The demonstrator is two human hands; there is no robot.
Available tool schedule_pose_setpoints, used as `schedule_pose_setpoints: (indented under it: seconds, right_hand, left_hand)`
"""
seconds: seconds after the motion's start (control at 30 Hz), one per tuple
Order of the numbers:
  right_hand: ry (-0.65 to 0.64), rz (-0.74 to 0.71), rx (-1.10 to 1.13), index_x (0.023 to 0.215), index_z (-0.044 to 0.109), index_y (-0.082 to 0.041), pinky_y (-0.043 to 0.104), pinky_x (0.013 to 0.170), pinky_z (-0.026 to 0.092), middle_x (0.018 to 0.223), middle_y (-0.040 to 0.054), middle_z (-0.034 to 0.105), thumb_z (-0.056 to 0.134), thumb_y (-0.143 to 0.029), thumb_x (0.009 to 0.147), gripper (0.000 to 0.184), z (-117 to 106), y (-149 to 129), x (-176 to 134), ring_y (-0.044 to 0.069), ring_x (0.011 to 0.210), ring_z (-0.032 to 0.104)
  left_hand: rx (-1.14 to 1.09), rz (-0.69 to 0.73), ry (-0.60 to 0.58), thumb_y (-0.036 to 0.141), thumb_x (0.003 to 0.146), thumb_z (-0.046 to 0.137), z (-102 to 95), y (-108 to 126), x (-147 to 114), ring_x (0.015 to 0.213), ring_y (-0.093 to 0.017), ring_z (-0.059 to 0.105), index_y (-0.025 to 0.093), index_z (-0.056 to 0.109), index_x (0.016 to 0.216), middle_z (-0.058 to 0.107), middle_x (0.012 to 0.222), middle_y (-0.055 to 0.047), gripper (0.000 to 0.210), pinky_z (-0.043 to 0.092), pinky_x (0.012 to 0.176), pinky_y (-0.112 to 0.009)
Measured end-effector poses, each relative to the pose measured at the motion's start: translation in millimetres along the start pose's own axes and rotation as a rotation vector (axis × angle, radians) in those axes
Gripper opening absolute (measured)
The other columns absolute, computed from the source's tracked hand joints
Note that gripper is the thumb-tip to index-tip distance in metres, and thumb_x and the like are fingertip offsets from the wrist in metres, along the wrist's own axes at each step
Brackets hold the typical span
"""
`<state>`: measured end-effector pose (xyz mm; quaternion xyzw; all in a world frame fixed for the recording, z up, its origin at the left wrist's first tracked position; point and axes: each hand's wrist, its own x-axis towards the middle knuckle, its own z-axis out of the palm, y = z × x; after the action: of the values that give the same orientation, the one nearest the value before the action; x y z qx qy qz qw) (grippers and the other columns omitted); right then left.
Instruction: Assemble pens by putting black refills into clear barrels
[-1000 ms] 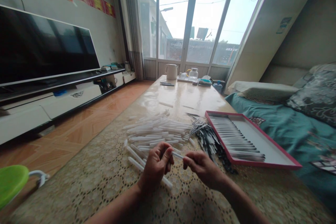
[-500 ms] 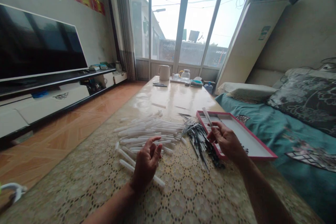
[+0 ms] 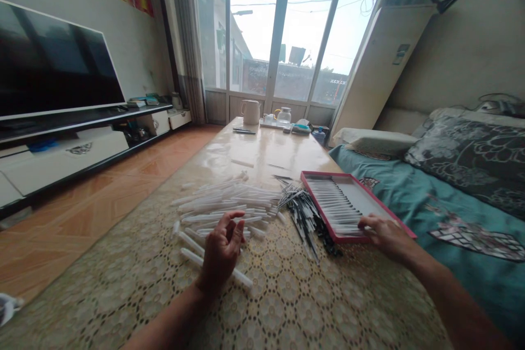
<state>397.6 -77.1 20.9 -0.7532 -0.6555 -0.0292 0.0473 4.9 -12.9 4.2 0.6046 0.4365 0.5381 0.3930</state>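
My right hand [image 3: 385,235] reaches over the near right part of a shallow pink-rimmed box [image 3: 381,198]. Its thumb and finger pinch the black-tipped end of a thin clear tube [image 3: 348,228] that lies in the nearest row. More slim tubes [image 3: 332,197] lie side by side along the box's left half. My left hand [image 3: 225,243] hovers at the near edge of a pile of white translucent tubes [image 3: 229,199], fingers half curled, thumb apart, nothing visible in it. Between pile and box lies a heap of thin dark and silvery sticks [image 3: 302,216] with black ends.
The long table [image 3: 283,290] has a patterned cover. At its far end stand a beige jug [image 3: 251,113], a glass pot [image 3: 284,116] and a tissue pack [image 3: 301,127]. A sofa [image 3: 443,197] borders the right side; a TV cabinet [image 3: 94,153] stands left.
My right hand has moved nearer and right, lowering the tube from upright above the box to the near end of its row. My left hand stays over the pile. The view has shifted slightly.
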Motion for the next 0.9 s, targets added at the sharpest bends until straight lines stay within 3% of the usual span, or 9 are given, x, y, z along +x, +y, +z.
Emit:
schedule_pose_setpoints:
  seconds: [0.17, 0.33, 0.53, 0.73, 0.9]
  right_hand:
    - [0.120, -0.003, 0.037, 0.089, 0.066, -0.022, 0.029, 0.068, 0.041, 0.091, 0.0070, 0.066, 0.047, -0.022, 0.081, 0.020, 6, -13, 4, 0.022, 0.083, 0.062]
    - [0.261, -0.133, 0.231, 0.085, 0.061, -0.019, 0.030, 0.076, 0.042, 0.087, 0.0072, 0.065, 0.042, -0.023, 0.085, 0.020, 5, -75, 7, 0.021, 0.084, 0.060]
    - [0.199, -0.246, 0.438, 0.078, 0.059, -0.020, 0.027, 0.069, 0.042, 0.077, 0.0035, 0.062, 0.045, -0.018, 0.082, 0.015, 20, -153, 12, 0.018, 0.075, 0.059]
    - [0.148, -0.296, 0.520, 0.080, 0.060, -0.019, 0.023, 0.066, 0.043, 0.077, 0.0022, 0.061, 0.052, -0.016, 0.079, 0.008, 41, -199, 18, 0.014, 0.069, 0.058]
    - [0.160, -0.290, 0.529, 0.080, 0.062, -0.020, 0.024, 0.065, 0.042, 0.079, 0.0024, 0.060, 0.058, -0.020, 0.076, 0.006, 45, -227, 21, 0.016, 0.072, 0.056]
  left_hand:
    - [0.004, 0.004, 0.027, 0.037, 0.079, 0.055, -1.3, 1, 1, 0.038, -0.010, 0.048, 0.018, 0.061, 0.099, 0.053, 0.050, 0.005, 0.028, 0.036, 0.039, -0.019]
    - [-0.034, -0.005, 0.087, 0.038, 0.079, 0.055, -7.5, 0, 7, 0.037, -0.009, 0.044, 0.018, 0.060, 0.096, 0.054, 0.052, 0.005, 0.027, 0.034, 0.037, -0.019]
    - [-0.096, -0.029, 0.165, 0.037, 0.082, 0.053, -19.0, -4, 16, 0.037, -0.007, 0.041, 0.019, 0.056, 0.096, 0.053, 0.055, 0.006, 0.024, 0.033, 0.035, -0.016]
    - [-0.131, -0.052, 0.190, 0.036, 0.082, 0.053, -20.2, -6, 18, 0.037, -0.006, 0.040, 0.019, 0.055, 0.094, 0.052, 0.054, 0.006, 0.021, 0.033, 0.035, -0.015]
    - [-0.154, -0.079, 0.141, 0.037, 0.082, 0.053, -16.8, -7, 16, 0.035, -0.006, 0.040, 0.017, 0.055, 0.094, 0.052, 0.054, 0.007, 0.023, 0.032, 0.034, -0.016]
